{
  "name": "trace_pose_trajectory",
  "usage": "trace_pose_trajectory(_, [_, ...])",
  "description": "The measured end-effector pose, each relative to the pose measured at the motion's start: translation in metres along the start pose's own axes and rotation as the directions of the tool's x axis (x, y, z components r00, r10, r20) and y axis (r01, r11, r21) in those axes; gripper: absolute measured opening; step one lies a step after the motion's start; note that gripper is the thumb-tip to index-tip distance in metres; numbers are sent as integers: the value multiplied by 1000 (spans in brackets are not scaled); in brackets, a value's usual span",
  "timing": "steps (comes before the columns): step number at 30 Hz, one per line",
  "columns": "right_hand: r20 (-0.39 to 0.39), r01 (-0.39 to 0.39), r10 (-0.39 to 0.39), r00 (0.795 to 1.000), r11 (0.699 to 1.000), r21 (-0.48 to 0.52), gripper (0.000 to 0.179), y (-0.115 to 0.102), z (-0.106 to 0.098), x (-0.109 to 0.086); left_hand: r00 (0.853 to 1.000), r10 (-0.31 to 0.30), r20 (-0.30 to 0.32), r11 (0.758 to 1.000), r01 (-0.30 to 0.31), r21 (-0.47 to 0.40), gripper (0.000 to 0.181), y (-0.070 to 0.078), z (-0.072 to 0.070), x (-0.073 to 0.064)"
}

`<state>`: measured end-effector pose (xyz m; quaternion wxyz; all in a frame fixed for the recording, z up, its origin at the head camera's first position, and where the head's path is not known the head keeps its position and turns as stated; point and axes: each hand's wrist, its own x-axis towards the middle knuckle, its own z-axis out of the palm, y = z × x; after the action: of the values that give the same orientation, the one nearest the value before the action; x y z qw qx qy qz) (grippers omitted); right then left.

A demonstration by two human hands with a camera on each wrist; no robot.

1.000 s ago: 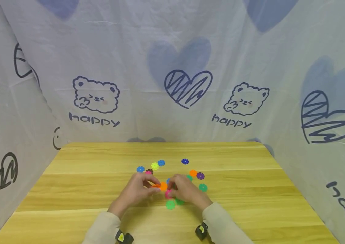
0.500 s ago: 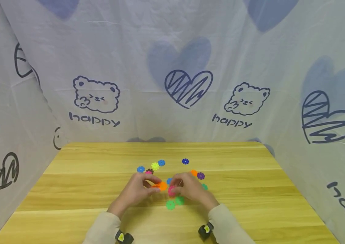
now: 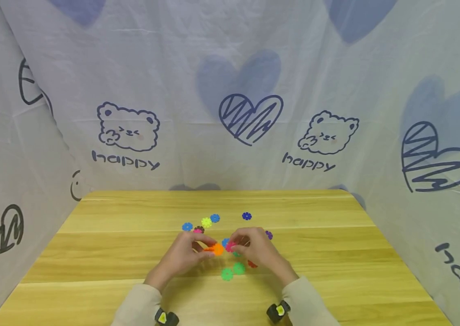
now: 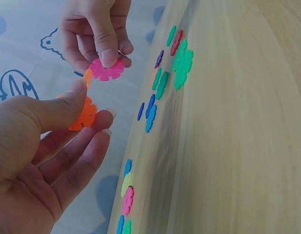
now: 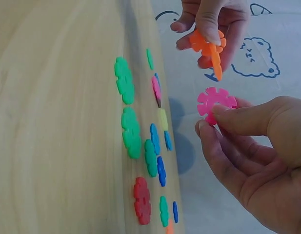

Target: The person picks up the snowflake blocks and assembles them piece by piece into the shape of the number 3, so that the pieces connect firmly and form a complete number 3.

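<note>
My left hand (image 3: 186, 251) pinches two interlocked orange snowflake discs (image 4: 85, 117) between thumb and fingers, one set crosswise to the other. My right hand (image 3: 259, 247) holds a pink snowflake disc (image 5: 214, 99) by its edge, thumb on its face. Both hands are above the table, facing each other. In the left wrist view the pink disc is close to the upright orange one; the right wrist view shows a gap between them. Under the hands lie two green discs (image 3: 227, 274) and a red disc (image 5: 142, 201), which my right hand partly hides in the head view.
On the wooden table (image 3: 111, 253) lie several more discs: a yellow disc (image 3: 206, 222), a dark blue disc (image 3: 247, 216), a purple disc (image 3: 269, 235) and light blue ones. A white printed cloth (image 3: 189, 149) hangs behind the table and along its sides.
My right hand has picked the pink disc off the table and lifted it towards the orange discs. The red disc now shows below that hand. My left hand stays nearly still.
</note>
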<state>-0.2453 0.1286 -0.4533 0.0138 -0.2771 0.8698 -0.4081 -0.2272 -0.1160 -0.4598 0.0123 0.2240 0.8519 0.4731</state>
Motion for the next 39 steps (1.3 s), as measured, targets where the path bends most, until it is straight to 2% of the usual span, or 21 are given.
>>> trace_pose_trajectory(7, [-13, 5, -5, 1000, 1000, 20, 8, -6, 0, -1, 1000, -3, -2, 1000, 3, 1, 21, 1, 0, 1])
trace_pose_trajectory(14, [-42, 52, -51, 998, 998, 23, 9, -8, 2, -1, 1000, 6, 2, 1000, -6, 6, 21, 1, 2, 1])
trace_pose_trajectory(22, [-77, 43, -43, 996, 999, 1, 7, -9, 5, -2, 999, 36, 9, 999, -36, 19, 22, 1, 4, 2])
trace_pose_trajectory(27, [-112, 46, -44, 993, 999, 17, 6, -10, 5, -4, 1000, 27, 9, 999, -28, 25, 22, 3, 4, 3])
trace_pose_trajectory(39, [-119, 63, -56, 991, 997, 53, 7, -8, 5, -6, 999, 33, 10, 999, -33, 32, 21, 3, 7, 2])
